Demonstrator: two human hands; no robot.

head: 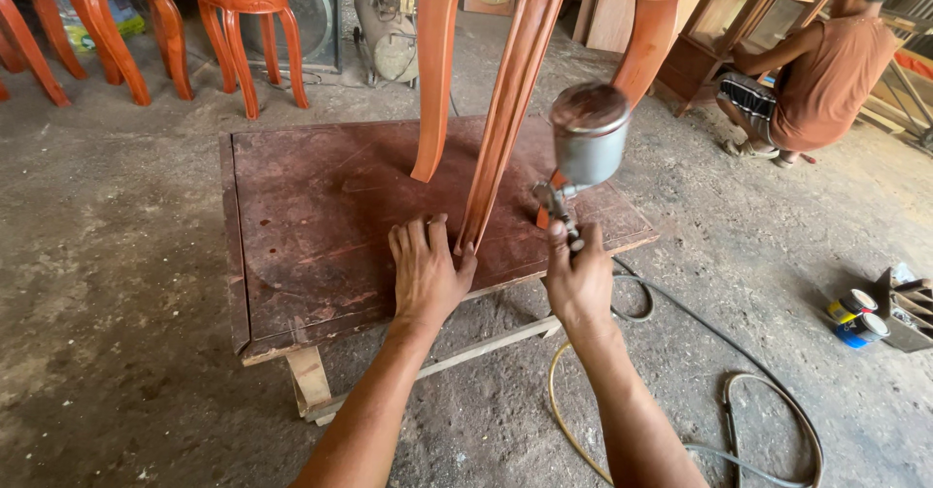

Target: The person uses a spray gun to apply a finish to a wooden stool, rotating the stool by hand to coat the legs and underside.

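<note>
Right hand (580,279) wrapped around spray gun (583,153) over surface's (292,206) front right corner, gun upright, metal cup on top, nozzle aimed away at orange stool leg (505,109), left hand (426,269) spread flat near front edge, touching leg's foot.

A stool (525,70) stands on the bench (311,216), its legs near the front edge; other stools (238,21) stand behind, apparently on the floor.
</note>
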